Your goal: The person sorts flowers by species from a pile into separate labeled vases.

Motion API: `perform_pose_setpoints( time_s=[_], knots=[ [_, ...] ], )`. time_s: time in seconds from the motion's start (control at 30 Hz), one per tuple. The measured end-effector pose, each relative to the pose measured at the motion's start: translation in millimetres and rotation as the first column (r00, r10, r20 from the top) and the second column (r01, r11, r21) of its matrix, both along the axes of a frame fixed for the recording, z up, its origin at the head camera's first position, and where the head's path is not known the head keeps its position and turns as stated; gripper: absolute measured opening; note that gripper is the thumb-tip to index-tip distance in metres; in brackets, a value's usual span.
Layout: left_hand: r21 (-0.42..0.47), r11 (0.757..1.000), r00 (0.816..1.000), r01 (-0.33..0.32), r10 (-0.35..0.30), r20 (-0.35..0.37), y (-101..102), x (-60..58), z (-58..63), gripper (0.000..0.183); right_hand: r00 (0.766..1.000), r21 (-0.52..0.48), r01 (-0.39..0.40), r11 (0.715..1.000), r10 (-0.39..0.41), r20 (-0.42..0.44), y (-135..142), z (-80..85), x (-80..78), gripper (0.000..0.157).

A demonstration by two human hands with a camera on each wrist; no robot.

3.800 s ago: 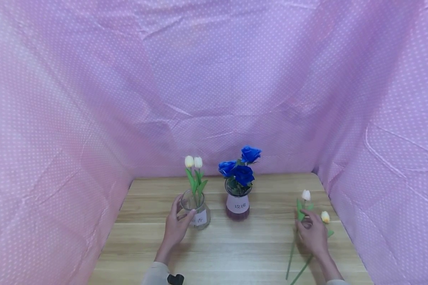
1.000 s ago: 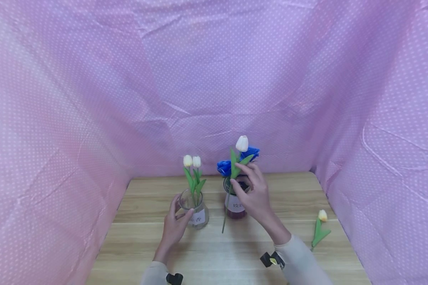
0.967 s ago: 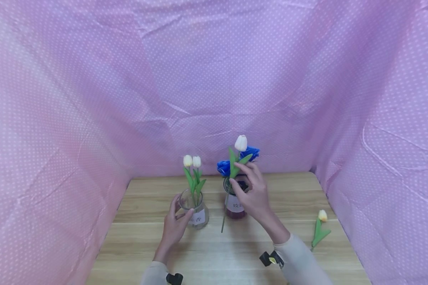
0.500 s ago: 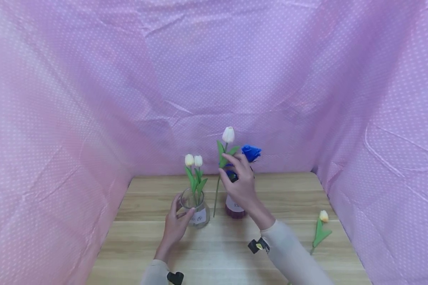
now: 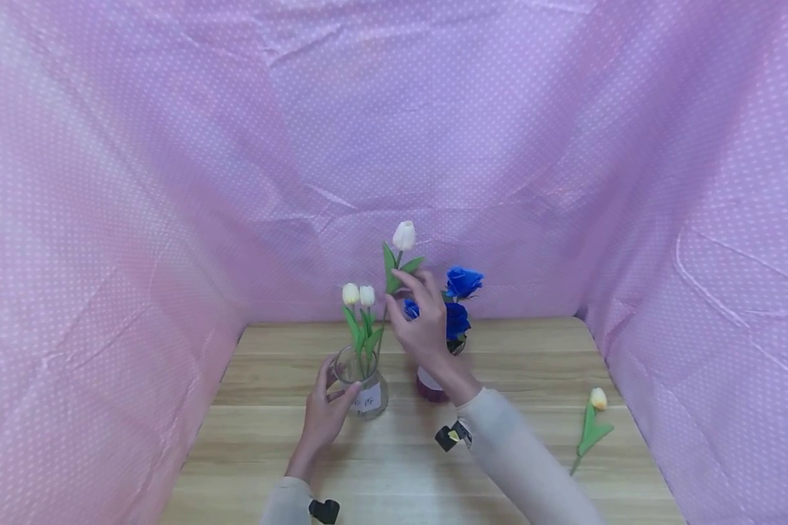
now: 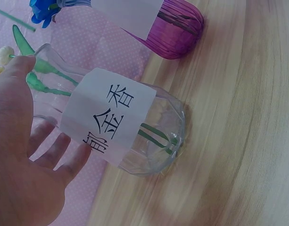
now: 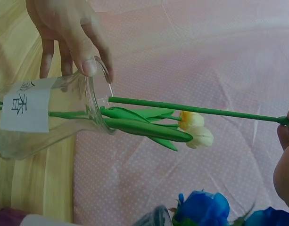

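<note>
A clear glass vase (image 5: 380,405) with a white label (image 6: 109,115) stands on the table, two pale tulips (image 5: 367,294) upright in it. My left hand (image 5: 328,414) holds the vase around its neck, thumb on the near side. Above and to the right, my right hand (image 5: 422,321) pinches a white tulip (image 5: 403,235) by the stem just under its leaves. In the right wrist view the lower end of this tulip's stem (image 7: 196,109) is right at the vase's rim, beside the leaves of the other tulips. The right hand shows only at that view's edge.
Behind my right hand stands a purple vase (image 6: 182,35) with blue roses (image 5: 464,281), partly hidden. Another tulip (image 5: 597,399) lies on the wooden table (image 5: 499,452) at the right. Pink dotted cloth (image 5: 394,131) hangs around the back and sides.
My right hand took the white tulip from the table at the right, carried it left past the blue roses and raised it beside the clear vase. The left hand stays on that vase.
</note>
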State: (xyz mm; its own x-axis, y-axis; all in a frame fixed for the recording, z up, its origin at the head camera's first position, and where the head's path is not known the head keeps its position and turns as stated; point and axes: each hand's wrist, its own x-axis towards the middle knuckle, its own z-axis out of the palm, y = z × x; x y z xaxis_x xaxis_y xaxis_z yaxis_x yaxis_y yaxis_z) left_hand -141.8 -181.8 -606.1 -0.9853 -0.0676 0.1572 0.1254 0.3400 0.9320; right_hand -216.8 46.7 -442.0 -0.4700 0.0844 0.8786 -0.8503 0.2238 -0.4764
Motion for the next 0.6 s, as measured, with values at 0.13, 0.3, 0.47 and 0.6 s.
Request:
perform_pose_setpoints(
  time_s=[0.13,0.3,0.47,0.6],
  knots=[
    [-0.004,1.0,1.0,-0.001,0.001,0.008,1,0.4,1.3,0.08,0.999,-0.019,0.024,1.0,-0.025,-0.027,-7,-2.8,-3.9,0.048],
    [0.0,1.0,1.0,0.004,-0.004,0.012,1,0.3,0.6,0.08,0.999,-0.027,0.027,0.999,-0.028,-0.026,-13,-8.0,-6.4,0.047],
    [0.0,1.0,1.0,-0.001,0.001,0.009,0,0.8,-0.3,0.081,0.999,0.007,0.038,0.999,-0.038,-0.007,-17,-16.8,-4.4,0.042],
    [-0.004,1.0,1.0,-0.007,0.007,0.016,1,1.4,1.5,0.081,0.999,0.045,0.034,0.998,-0.036,0.027,-20,-24.3,-1.7,0.041]
  ],
)
